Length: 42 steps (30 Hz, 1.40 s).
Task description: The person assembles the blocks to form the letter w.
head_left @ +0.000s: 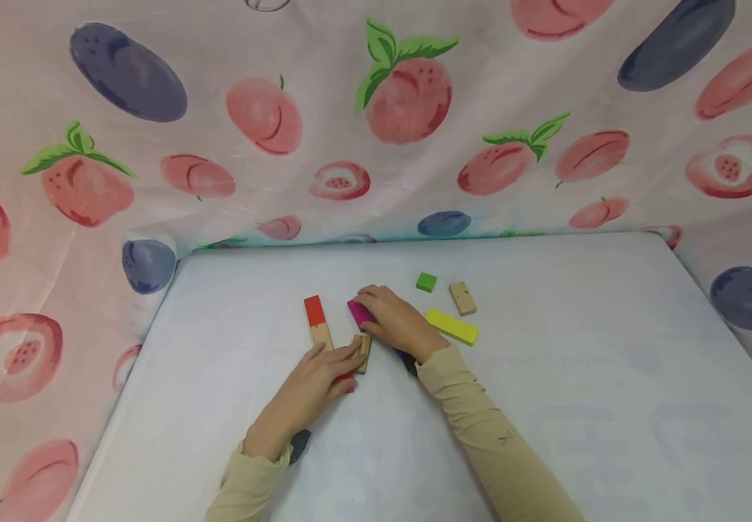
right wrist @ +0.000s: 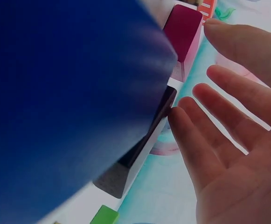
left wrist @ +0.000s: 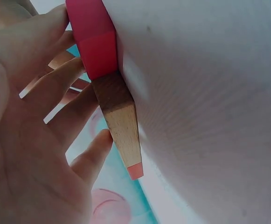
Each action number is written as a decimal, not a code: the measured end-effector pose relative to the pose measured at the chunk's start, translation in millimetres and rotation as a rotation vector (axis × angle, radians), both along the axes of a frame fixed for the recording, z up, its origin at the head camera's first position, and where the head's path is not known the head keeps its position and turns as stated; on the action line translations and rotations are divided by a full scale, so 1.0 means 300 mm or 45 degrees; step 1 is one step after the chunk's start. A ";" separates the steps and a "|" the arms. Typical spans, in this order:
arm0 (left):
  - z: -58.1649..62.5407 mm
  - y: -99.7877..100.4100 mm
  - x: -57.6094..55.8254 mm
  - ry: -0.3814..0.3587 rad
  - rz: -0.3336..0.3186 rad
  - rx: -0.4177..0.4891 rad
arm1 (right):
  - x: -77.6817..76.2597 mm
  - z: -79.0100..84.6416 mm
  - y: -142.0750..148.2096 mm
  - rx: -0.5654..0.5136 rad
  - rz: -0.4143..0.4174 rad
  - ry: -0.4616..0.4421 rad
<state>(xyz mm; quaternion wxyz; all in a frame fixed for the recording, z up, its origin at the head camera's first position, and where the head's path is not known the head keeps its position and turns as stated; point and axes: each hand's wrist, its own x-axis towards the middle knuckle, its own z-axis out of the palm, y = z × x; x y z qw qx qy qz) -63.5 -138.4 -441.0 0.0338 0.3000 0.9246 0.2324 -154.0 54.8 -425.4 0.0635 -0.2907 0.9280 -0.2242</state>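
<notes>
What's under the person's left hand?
Seen from above, the left hand partly covers a red block near its thumb, a wooden block and another wooden block. The blocks' covered parts, and anything else beneath the hand, can't be seen from there.

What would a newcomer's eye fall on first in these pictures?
Probably the fruit-print cloth, which fills the background of the head view. Next come the left hand and right hand, close together mid-table, with a bright yellow block to the right hand's right. In the right wrist view, a blurred blue shape covers much of the left side.
</notes>
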 end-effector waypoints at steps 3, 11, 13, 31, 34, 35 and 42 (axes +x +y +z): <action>0.000 0.001 0.003 -0.001 -0.005 -0.005 | 0.000 -0.007 0.000 0.010 0.003 0.004; 0.004 0.002 0.002 0.005 0.002 -0.008 | -0.001 -0.007 -0.003 0.023 -0.009 -0.002; 0.006 0.001 0.002 -0.001 0.003 -0.005 | -0.001 -0.008 -0.004 0.023 -0.014 -0.016; 0.000 0.001 0.002 -0.017 0.010 0.020 | -0.004 -0.014 -0.010 -0.007 -0.074 -0.054; 0.000 0.001 0.003 -0.022 0.011 0.025 | -0.002 -0.015 -0.010 -0.020 -0.083 -0.047; 0.001 0.000 0.003 -0.025 0.011 0.025 | -0.002 -0.015 -0.010 -0.022 -0.085 -0.044; 0.002 0.000 0.003 -0.024 0.016 0.025 | 0.002 -0.009 -0.011 -0.001 -0.092 -0.030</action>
